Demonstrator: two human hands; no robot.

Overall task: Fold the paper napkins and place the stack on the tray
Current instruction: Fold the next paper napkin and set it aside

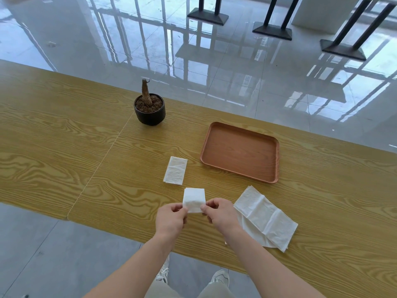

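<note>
White napkin (194, 198), already folded small, pinched along its near edge between left hand (171, 218) and right hand (219, 216). Hands close together, fingertips clamped on the paper, over the near part of the table (64, 147). Probably midway through a fold, or about to set it down.

One folded napkin (175, 171) done, lying flat just beyond, left of the tray (240, 151). Nothing on the tray so far. More waiting: unfolded sheets (265, 218) spread loose to the right, beside the right wrist, count unclear. Roughly early to middle, then: folding under way, stacking and placing not yet done.

Yellow wood-grain tabletop with a seam running through it. Small dark pot (149, 110) with a bare stump towards the far side. Beyond, glossy pale floor tiles (214, 61) mirroring window bars, and dark table bases (207, 16) further off.
</note>
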